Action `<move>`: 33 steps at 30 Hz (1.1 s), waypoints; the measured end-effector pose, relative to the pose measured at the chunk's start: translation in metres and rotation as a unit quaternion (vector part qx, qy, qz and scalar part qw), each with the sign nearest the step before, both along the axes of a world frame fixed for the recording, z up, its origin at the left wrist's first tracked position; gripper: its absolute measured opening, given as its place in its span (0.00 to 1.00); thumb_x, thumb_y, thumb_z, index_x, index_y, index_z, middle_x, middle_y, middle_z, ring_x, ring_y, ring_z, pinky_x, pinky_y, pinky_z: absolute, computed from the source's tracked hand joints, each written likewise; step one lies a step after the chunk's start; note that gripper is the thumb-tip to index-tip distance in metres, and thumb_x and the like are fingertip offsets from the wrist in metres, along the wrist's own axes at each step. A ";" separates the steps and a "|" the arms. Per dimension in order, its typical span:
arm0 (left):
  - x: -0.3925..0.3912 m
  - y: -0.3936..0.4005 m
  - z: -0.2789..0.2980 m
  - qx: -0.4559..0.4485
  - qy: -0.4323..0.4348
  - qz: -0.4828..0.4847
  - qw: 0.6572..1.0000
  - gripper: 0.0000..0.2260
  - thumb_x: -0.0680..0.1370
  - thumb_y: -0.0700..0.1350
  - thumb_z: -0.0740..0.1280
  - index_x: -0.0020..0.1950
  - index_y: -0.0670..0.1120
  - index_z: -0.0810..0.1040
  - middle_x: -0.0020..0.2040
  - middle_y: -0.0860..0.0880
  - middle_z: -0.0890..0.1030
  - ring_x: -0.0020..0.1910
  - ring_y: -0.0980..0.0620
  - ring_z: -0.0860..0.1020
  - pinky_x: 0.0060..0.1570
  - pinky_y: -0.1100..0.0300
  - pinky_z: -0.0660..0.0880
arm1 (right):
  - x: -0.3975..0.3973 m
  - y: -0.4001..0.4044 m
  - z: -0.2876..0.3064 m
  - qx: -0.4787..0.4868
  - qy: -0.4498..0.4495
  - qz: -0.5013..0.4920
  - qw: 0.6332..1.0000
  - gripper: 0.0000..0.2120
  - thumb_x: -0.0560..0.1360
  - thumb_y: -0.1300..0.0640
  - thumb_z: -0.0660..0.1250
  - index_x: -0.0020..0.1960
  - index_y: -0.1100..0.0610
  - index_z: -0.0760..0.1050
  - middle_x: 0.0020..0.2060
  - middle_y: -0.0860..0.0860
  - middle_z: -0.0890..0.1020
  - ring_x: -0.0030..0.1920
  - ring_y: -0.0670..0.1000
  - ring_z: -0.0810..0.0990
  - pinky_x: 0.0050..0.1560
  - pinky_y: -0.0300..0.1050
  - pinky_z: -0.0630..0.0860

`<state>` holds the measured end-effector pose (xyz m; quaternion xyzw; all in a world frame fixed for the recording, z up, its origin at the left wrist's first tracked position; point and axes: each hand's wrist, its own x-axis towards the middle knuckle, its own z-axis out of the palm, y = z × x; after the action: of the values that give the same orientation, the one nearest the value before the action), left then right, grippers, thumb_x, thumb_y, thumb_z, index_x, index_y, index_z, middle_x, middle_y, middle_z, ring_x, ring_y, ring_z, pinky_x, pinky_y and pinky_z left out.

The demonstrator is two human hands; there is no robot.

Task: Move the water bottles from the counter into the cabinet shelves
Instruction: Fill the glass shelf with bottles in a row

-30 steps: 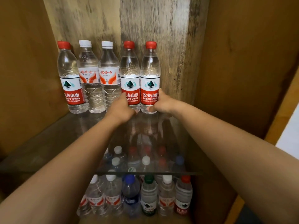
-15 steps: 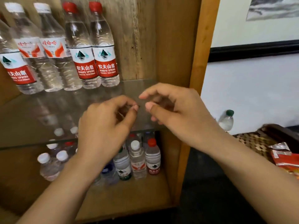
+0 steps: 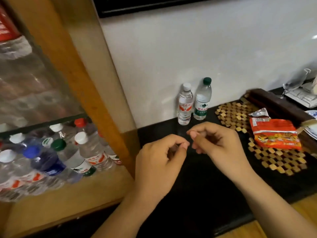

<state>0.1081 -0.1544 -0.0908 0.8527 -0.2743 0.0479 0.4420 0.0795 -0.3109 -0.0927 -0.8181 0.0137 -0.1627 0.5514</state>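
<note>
Leftmost, the wooden cabinet (image 3: 72, 69) fills the edge of the view, with a glass shelf (image 3: 42, 121) across it. Above the glass, a blurred bottle with a red label (image 3: 10, 30) stands at the far left. Below it, a crowd of stored bottles (image 3: 68, 155) sits on the lower shelf, their caps white, blue, green and red.

Next, over the dark counter (image 3: 197, 194), the left hand (image 3: 159, 160) hovers with its fingers loosely curled, thumb and forefinger nearly meeting, and nothing between them. Just beside it, almost fingertip to fingertip, the right hand (image 3: 217, 146) is curled the same loose way and is also empty. Neither hand touches a bottle or the counter.

Behind the hands, against the white wall (image 3: 188, 48), two water bottles stand upright side by side on the counter: the white-capped bottle (image 3: 185, 105) on the left and the green-capped bottle (image 3: 202, 100) just to its right, the two touching or nearly so.

Further right, a woven mat (image 3: 274, 158) lies on the counter with a red snack packet (image 3: 276, 133) resting on it. At the far right edge are a blue-and-white plate (image 3: 311, 114) and a glass object that is too blurred to identify.
</note>
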 end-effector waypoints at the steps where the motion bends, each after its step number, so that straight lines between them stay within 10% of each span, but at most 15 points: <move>1: 0.007 -0.016 -0.012 0.019 0.019 0.002 1.000 0.09 0.74 0.55 0.59 0.48 0.59 0.78 0.33 0.61 0.78 0.37 0.61 0.78 0.36 0.65 0.74 | 0.006 -0.014 -0.012 -0.003 0.018 -0.022 1.000 0.04 0.74 0.56 0.66 0.43 0.48 0.80 0.31 0.49 0.81 0.31 0.46 0.80 0.36 0.42 0.77; 12: 0.132 -0.153 -0.114 0.016 0.214 0.180 0.960 0.20 0.75 0.51 0.66 0.66 0.51 0.66 0.53 0.54 0.77 0.52 0.53 0.77 0.49 0.56 0.74 | 0.132 -0.146 -0.126 -0.028 0.173 -0.196 0.965 0.04 0.75 0.52 0.65 0.45 0.51 0.77 0.36 0.50 0.82 0.40 0.51 0.81 0.46 0.52 0.78; 23: 0.235 -0.193 -0.124 0.035 0.145 0.209 0.967 0.37 0.67 0.57 0.73 0.69 0.44 0.61 0.66 0.45 0.68 0.63 0.45 0.72 0.59 0.49 0.72 | 0.233 -0.194 -0.144 0.015 0.242 -0.120 0.963 0.43 0.69 0.55 0.73 0.74 0.56 0.51 0.71 0.59 0.64 0.70 0.59 0.64 0.67 0.53 0.65; 33: 0.236 -0.208 -0.127 0.034 0.147 0.182 0.972 0.31 0.76 0.48 0.67 0.71 0.39 0.55 0.68 0.40 0.61 0.63 0.39 0.70 0.62 0.51 0.68 | 0.248 -0.189 -0.132 -0.002 0.177 -0.037 0.983 0.30 0.75 0.63 0.65 0.70 0.60 0.53 0.64 0.59 0.70 0.63 0.57 0.71 0.63 0.49 0.68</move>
<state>0.3439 -0.3624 -0.2183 0.9004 -0.0484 -0.0073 0.4322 0.3273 -0.4999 -0.2252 -0.8339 0.1412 -0.0353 0.5324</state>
